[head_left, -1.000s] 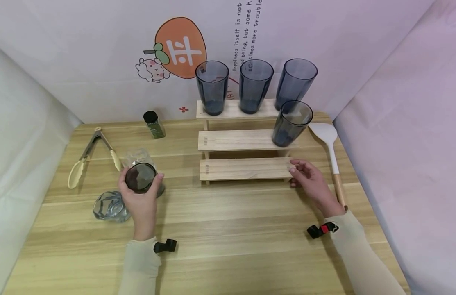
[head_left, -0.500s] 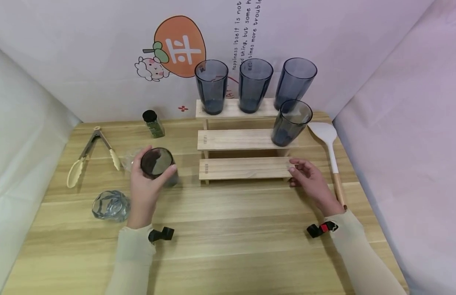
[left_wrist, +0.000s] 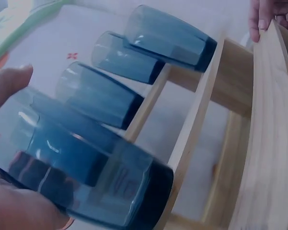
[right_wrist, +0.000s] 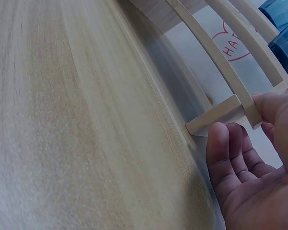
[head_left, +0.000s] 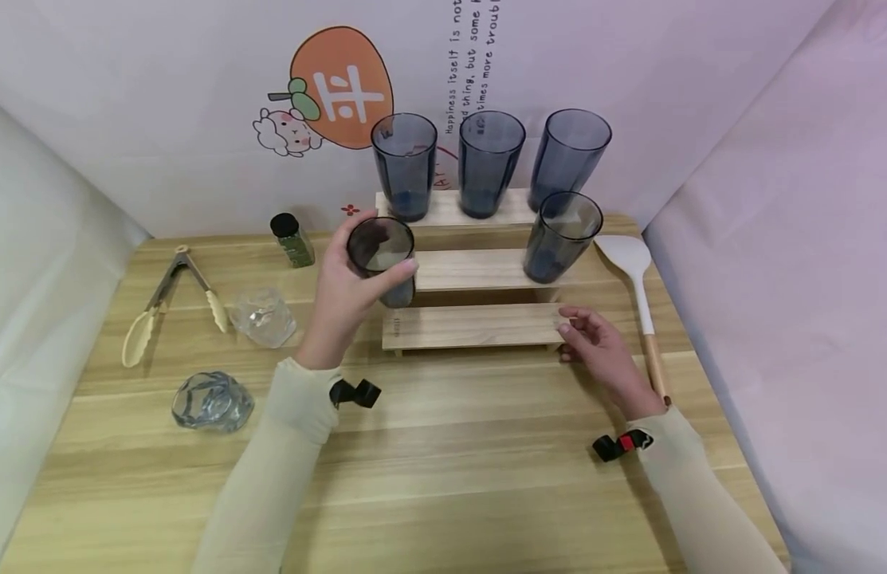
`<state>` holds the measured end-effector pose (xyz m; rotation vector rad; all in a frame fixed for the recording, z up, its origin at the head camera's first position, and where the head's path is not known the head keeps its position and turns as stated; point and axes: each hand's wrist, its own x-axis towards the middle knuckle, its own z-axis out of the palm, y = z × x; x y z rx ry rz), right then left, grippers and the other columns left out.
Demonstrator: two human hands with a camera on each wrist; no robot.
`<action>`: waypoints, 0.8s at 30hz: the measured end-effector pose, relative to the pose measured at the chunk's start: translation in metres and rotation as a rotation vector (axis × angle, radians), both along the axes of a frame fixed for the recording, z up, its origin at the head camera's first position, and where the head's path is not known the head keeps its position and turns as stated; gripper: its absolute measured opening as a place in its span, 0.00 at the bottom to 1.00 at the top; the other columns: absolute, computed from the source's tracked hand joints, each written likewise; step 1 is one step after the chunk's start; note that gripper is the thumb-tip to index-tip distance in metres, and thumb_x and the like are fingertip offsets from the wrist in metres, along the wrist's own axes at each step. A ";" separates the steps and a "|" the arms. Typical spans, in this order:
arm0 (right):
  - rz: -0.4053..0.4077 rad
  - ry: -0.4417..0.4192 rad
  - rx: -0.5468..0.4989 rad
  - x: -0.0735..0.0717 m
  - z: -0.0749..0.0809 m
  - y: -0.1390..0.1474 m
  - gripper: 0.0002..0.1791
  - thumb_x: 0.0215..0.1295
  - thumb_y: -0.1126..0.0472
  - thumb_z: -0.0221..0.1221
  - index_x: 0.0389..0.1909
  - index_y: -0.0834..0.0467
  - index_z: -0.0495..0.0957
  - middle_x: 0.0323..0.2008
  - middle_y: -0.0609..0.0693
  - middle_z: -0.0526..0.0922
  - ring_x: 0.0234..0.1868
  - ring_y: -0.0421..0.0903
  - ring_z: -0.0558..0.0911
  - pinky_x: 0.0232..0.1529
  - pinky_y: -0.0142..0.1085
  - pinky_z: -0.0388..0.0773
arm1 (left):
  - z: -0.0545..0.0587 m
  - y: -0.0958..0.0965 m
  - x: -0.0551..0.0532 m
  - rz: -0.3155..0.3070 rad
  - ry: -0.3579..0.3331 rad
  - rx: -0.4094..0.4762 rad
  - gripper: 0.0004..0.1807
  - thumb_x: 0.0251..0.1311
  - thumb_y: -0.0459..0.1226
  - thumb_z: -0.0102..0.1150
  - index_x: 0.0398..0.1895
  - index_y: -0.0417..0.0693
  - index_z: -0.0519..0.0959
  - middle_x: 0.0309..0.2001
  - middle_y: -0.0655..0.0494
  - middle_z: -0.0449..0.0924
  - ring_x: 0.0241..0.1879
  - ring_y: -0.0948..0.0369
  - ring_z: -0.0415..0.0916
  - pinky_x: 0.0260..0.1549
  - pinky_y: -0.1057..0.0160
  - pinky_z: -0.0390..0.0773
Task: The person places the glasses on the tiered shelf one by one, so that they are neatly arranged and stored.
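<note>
In the head view my left hand [head_left: 343, 291] grips a dark blue drinking glass [head_left: 382, 259] around its side. The glass is upright, over the left end of the middle step of a three-tier wooden rack [head_left: 472, 327]. From the left wrist view, the base of this glass [left_wrist: 129, 187] appears close to a step; I cannot tell whether they touch. My right hand [head_left: 602, 351] holds the right end of the lowest step between thumb and fingers. Three matching glasses [head_left: 492, 167] stand along the top step, and another glass [head_left: 563, 237] is on the middle step's right end.
To the left on the wooden table are two clear faceted glasses, one frosted-looking [head_left: 265, 317] and one bluish [head_left: 213, 401], with tongs [head_left: 172, 295] behind them. A black-capped jar [head_left: 294, 241] is near the back wall. A white spatula [head_left: 638, 279] lies right of the rack.
My left hand has carried the dark blue glass from beside the clear glasses, rightward and back to the rack's left end. The right hand has stayed at the lowest step.
</note>
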<state>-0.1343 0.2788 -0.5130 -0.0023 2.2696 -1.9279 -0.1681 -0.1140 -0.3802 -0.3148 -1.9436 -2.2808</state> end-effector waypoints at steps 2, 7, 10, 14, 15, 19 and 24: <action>0.004 -0.001 -0.002 0.000 -0.001 0.000 0.27 0.76 0.55 0.58 0.69 0.64 0.68 0.48 0.56 0.73 0.37 0.47 0.81 0.40 0.38 0.84 | 0.001 0.008 -0.008 0.019 0.018 -0.022 0.43 0.51 0.31 0.78 0.70 0.43 0.67 0.61 0.48 0.75 0.61 0.54 0.71 0.61 0.54 0.70; 0.006 0.001 -0.010 -0.001 -0.001 -0.002 0.27 0.76 0.56 0.58 0.69 0.64 0.68 0.48 0.56 0.73 0.37 0.48 0.81 0.40 0.40 0.84 | 0.001 0.022 -0.019 0.097 0.063 -0.075 0.42 0.52 0.36 0.79 0.69 0.47 0.67 0.61 0.50 0.72 0.61 0.56 0.70 0.62 0.51 0.68; 0.001 0.002 -0.010 -0.001 -0.001 -0.002 0.27 0.76 0.56 0.58 0.69 0.64 0.68 0.48 0.56 0.73 0.37 0.48 0.81 0.40 0.41 0.84 | 0.001 0.027 -0.021 0.147 0.063 -0.102 0.42 0.51 0.39 0.79 0.69 0.51 0.67 0.64 0.51 0.65 0.61 0.56 0.69 0.62 0.49 0.68; -0.006 0.005 0.001 -0.001 -0.001 -0.002 0.27 0.76 0.54 0.57 0.69 0.63 0.68 0.47 0.56 0.73 0.37 0.47 0.81 0.40 0.40 0.84 | 0.000 0.033 -0.022 0.183 0.082 -0.134 0.43 0.52 0.41 0.79 0.70 0.52 0.65 0.64 0.52 0.60 0.61 0.58 0.67 0.62 0.52 0.67; -0.008 0.006 0.001 -0.001 -0.001 -0.002 0.27 0.76 0.54 0.58 0.69 0.63 0.69 0.46 0.56 0.73 0.37 0.47 0.81 0.40 0.39 0.84 | -0.001 0.034 -0.022 0.184 0.093 -0.131 0.44 0.52 0.40 0.79 0.70 0.52 0.64 0.64 0.52 0.61 0.61 0.58 0.66 0.62 0.52 0.66; -0.006 0.013 -0.010 0.001 0.000 -0.001 0.26 0.76 0.55 0.58 0.68 0.64 0.69 0.45 0.55 0.73 0.36 0.47 0.81 0.38 0.38 0.84 | -0.003 0.038 -0.025 0.164 0.140 -0.073 0.47 0.53 0.34 0.77 0.70 0.47 0.56 0.62 0.46 0.63 0.61 0.54 0.66 0.63 0.49 0.65; -0.004 0.022 -0.017 0.002 -0.001 -0.001 0.25 0.76 0.55 0.58 0.67 0.63 0.70 0.45 0.55 0.74 0.35 0.47 0.81 0.38 0.38 0.84 | 0.004 0.043 -0.020 0.155 0.134 -0.060 0.46 0.54 0.30 0.74 0.71 0.41 0.54 0.63 0.39 0.60 0.63 0.47 0.63 0.64 0.44 0.63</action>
